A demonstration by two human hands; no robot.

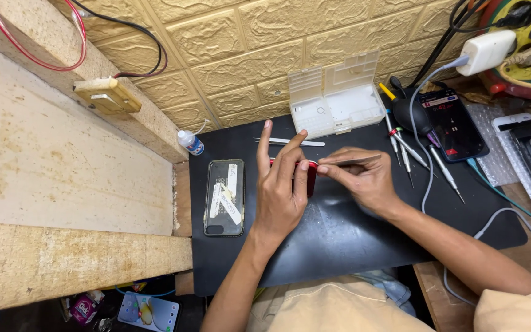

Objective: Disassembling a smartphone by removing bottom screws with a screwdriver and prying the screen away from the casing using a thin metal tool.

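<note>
My left hand (281,190) grips a red phone (310,178) held on edge over the black work mat (339,240); most of the phone is hidden behind the fingers. My right hand (361,175) pinches a thin metal pry tool (350,161) whose tip meets the phone's top edge. A second phone, back side up and dark with pale tape strips (224,197), lies flat on the mat to the left of my left hand.
A clear plastic parts box (336,101) stands open against the tiled wall. Tweezers (290,142) lie behind my hands. Several screwdrivers (410,150) and a lit phone (453,123) lie right. A small dropper bottle (190,142) sits left, a power strip (523,43) top right.
</note>
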